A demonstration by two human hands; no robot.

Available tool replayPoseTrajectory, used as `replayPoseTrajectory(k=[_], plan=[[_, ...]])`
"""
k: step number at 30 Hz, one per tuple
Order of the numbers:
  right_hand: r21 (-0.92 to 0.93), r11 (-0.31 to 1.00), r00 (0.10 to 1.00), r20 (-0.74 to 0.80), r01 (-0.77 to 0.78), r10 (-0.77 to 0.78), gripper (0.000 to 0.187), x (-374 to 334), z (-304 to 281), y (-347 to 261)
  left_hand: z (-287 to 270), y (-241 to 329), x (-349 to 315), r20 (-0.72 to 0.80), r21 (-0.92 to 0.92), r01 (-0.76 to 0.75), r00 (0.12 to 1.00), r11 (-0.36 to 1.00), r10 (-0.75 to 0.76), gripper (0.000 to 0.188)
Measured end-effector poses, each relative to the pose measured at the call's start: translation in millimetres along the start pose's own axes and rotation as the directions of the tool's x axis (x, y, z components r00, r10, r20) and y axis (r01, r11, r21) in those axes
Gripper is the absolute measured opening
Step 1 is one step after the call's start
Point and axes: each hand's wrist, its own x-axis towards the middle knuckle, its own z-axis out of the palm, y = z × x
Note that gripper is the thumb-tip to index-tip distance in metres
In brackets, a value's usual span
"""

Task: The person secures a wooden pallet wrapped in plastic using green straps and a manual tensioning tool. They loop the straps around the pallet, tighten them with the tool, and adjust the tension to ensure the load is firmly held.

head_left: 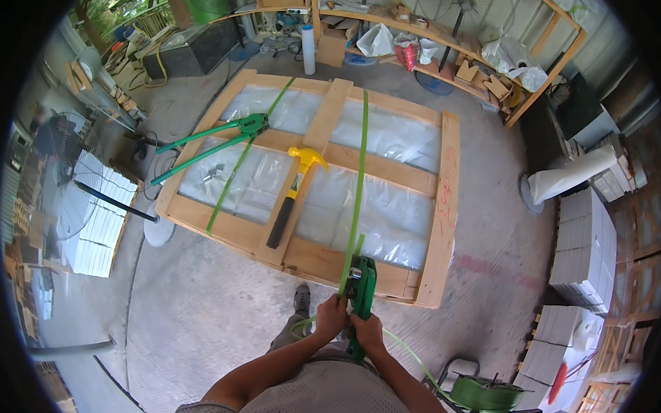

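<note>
At the near edge of a wooden crate [445, 218], my right hand [368, 332] is wrapped round a green strapping tensioner [364, 284]. Beside it, my left hand [331, 317] is closed on a light green strap [360, 156] that runs across the crate top and down to the tool. Clear plastic and pale wrapped contents show between the crate's slats. A yellow claw hammer [298, 182] with a black grip lies on the middle slat. Further left rests a long-handled green strapping sealer [254, 125], over a second green strap [233, 172]. Small metal seals [213, 175] lie nearby on the plastic.
A green strap coil [485, 394] stands at lower right, its strap trailing toward me. White stacked boxes [580, 248] line the right side. A pedestal fan [69, 172] with a round base is at left. Wooden shelves [431, 35] with bags and scraps stand behind.
</note>
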Motion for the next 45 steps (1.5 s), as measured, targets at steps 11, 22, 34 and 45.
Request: replayPoseTrajectory(k=[11, 22, 34, 45], plan=[[0.097, 0.995, 0.997, -0.065, -0.029, 0.035, 0.027, 4, 20, 6, -3, -13, -6, 0.058, -0.142, 0.011, 0.998, 0.99, -0.003, 0.027], [-0.069, 0.997, 0.977, -0.212, -0.025, 0.009, 0.038, -1, 31, -21, 1, -23, 24, 0.187, -0.363, 0.118, 0.981, 0.924, -0.052, 0.031], [-0.035, 0.999, 0.998, -0.051, -0.03, 0.029, 0.039, 46, 23, 17, 9, -46, 45, 0.159, -0.262, 0.083, 0.986, 0.961, -0.042, 0.032], [0.034, 0.999, 0.991, 0.136, -0.017, 0.012, 0.056, 47, 9, 17, -96, -37, -8, -0.208, 0.237, -0.077, 0.97, 0.968, 0.128, 0.022]])
